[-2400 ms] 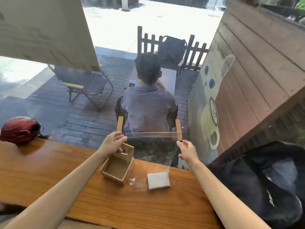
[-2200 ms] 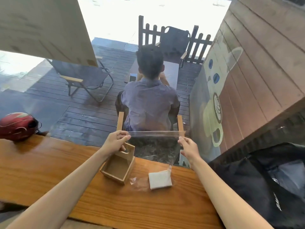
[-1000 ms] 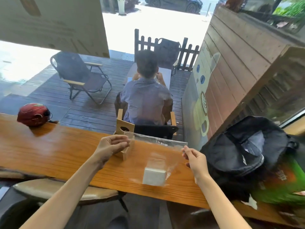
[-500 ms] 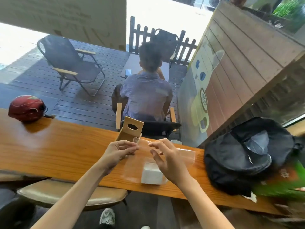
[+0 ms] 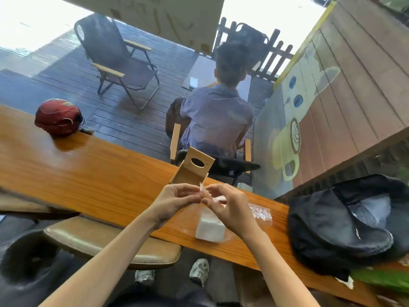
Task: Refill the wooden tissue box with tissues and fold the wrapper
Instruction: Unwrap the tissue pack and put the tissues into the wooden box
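Above the tissues, both hands pinch the wrapper (trailing rightward).

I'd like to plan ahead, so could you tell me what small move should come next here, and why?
Probably press the fold flat: both hands pinch the clear wrapper together above the counter, while the tissue stack sits outside the open wooden box.

Tissue stack on counter, box behind it (helmet far left), backpack right.
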